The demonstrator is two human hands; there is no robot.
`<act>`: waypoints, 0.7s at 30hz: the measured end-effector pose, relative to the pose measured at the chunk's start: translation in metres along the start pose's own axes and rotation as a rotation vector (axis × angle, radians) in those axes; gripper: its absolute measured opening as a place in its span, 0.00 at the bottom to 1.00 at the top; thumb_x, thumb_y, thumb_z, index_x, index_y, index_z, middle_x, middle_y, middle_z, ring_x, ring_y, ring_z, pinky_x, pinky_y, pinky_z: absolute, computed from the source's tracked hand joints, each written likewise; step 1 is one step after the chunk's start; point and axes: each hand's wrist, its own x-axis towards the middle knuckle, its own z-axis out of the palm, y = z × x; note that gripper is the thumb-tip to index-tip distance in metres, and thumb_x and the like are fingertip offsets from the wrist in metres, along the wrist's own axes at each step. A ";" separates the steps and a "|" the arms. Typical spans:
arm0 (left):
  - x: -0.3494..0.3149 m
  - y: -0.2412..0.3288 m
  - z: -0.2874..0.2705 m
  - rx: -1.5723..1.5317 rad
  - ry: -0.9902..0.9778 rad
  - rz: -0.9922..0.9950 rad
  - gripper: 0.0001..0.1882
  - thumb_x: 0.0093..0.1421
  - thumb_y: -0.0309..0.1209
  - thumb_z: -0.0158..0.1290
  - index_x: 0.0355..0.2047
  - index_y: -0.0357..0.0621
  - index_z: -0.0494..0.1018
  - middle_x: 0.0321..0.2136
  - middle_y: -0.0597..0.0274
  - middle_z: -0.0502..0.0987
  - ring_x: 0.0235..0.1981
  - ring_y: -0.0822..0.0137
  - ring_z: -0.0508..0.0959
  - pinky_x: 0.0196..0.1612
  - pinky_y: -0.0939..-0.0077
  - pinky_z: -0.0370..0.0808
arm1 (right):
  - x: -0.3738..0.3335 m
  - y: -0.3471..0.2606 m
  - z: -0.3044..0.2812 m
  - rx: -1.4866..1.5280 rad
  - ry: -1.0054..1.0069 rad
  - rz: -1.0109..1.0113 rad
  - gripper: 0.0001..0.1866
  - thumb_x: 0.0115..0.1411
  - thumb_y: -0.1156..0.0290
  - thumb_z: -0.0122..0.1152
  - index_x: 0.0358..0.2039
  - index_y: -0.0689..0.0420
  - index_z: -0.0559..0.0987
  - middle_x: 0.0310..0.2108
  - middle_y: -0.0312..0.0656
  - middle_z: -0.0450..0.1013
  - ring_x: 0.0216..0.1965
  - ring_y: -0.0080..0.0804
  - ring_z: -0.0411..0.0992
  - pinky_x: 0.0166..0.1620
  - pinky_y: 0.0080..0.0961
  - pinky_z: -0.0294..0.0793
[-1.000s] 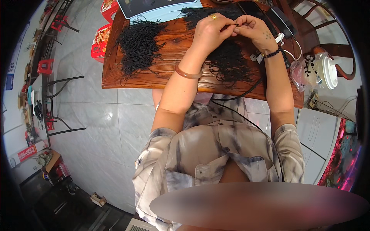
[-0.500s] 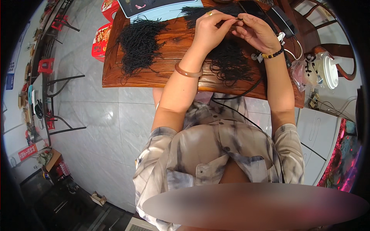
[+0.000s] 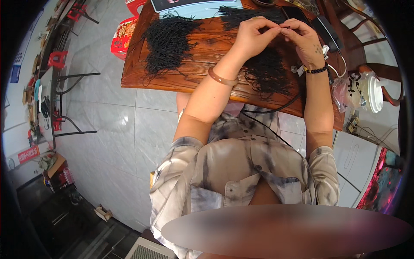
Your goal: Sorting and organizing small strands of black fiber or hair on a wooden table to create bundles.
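Above the wooden table (image 3: 215,45), my left hand (image 3: 257,38) and my right hand (image 3: 305,45) meet fingertip to fingertip. Both are closed in a pinch on a thin black cord, of which only a tiny dark bit shows between the fingers. Below my hands lies a loose bunch of black cords (image 3: 268,77), partly covered by my left hand and wrist. A larger heap of black cords (image 3: 168,45) is spread at the table's left. Farther back, behind my left hand, lies another bundle of black cords (image 3: 241,16).
A light blue tray-like thing (image 3: 200,14) sits at the table's far edge. At the far right are a black phone (image 3: 295,15), a dark box with a white cable (image 3: 326,32) and a white-lidded cup (image 3: 375,93). Red patterned boxes (image 3: 125,36) stand left of the table.
The whole view has shifted and turned slightly, so the table sits farther right. Both hands remain pinched together; my right hand has turned, showing more of its back.
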 end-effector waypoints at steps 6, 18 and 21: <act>0.000 0.003 0.001 -0.033 -0.080 0.054 0.04 0.51 0.26 0.58 0.25 0.38 0.75 0.22 0.68 0.73 0.24 0.80 0.71 0.28 0.86 0.70 | -0.004 -0.009 -0.007 0.166 0.044 0.151 0.07 0.56 0.73 0.57 0.35 0.61 0.75 0.26 0.30 0.68 0.25 0.15 0.63 0.36 0.13 0.66; -0.002 0.005 -0.003 -0.116 -0.132 0.085 0.05 0.49 0.23 0.58 0.21 0.37 0.72 0.21 0.68 0.72 0.24 0.81 0.70 0.27 0.87 0.68 | 0.000 -0.005 -0.011 0.379 0.043 0.257 0.09 0.58 0.71 0.55 0.37 0.60 0.74 0.24 0.29 0.67 0.23 0.14 0.62 0.40 0.18 0.69; -0.002 0.007 -0.006 -0.087 -0.137 0.098 0.05 0.49 0.23 0.58 0.21 0.37 0.72 0.21 0.68 0.72 0.23 0.81 0.70 0.26 0.88 0.68 | 0.002 -0.004 -0.013 0.404 -0.003 0.279 0.08 0.58 0.71 0.54 0.37 0.60 0.74 0.25 0.29 0.67 0.23 0.14 0.62 0.41 0.18 0.69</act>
